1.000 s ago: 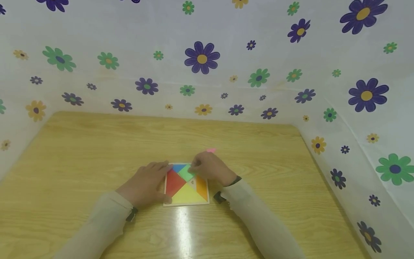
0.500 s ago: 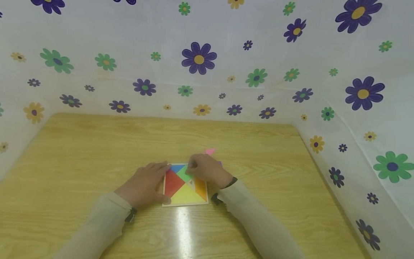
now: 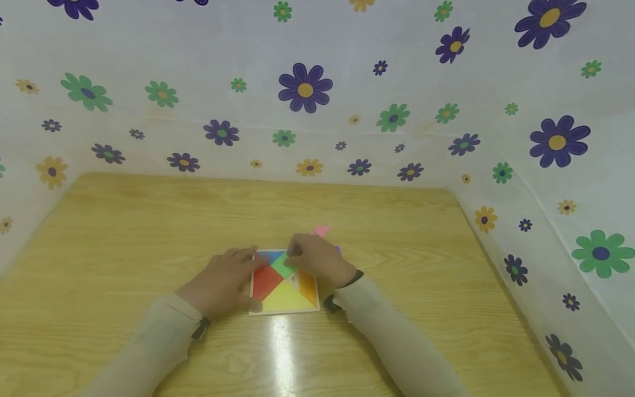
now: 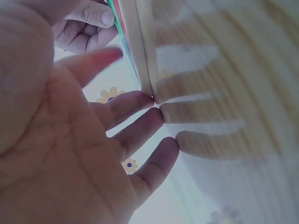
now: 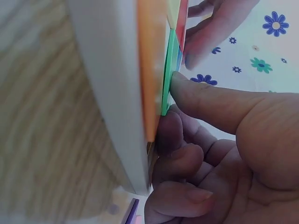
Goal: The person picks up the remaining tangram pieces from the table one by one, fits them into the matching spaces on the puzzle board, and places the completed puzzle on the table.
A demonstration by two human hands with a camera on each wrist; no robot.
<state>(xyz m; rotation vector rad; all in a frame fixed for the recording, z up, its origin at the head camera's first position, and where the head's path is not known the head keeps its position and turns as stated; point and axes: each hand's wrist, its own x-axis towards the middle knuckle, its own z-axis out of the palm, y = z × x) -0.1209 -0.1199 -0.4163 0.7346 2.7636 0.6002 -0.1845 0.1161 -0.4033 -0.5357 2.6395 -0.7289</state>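
A square tangram tray (image 3: 284, 313) lies on the table, holding red (image 3: 265, 281), blue (image 3: 274, 256), yellow (image 3: 288, 298) and orange (image 3: 308, 289) pieces. My left hand (image 3: 224, 284) rests at its left side, thumb on the near corner. The left index finger reaches over the blue and red pieces; the other fingertips touch the table by the tray's edge (image 4: 140, 56). My right hand (image 3: 319, 259) pinches a green tangram piece (image 5: 169, 79), thumb on its face and index fingertip at its end. The green piece sits slightly proud of the orange one and partly hides under the hand.
Behind the right hand lie a pink triangular piece (image 3: 321, 230) and a mostly hidden purple piece (image 3: 338, 250). The wooden table (image 3: 149, 220) is bordered at the back and sides by white flower-printed sheeting (image 3: 347, 99).
My left index finger has stretched farther over the blue and red pieces. The right hand has shifted slightly left with the green piece, and the purple piece has come into view.
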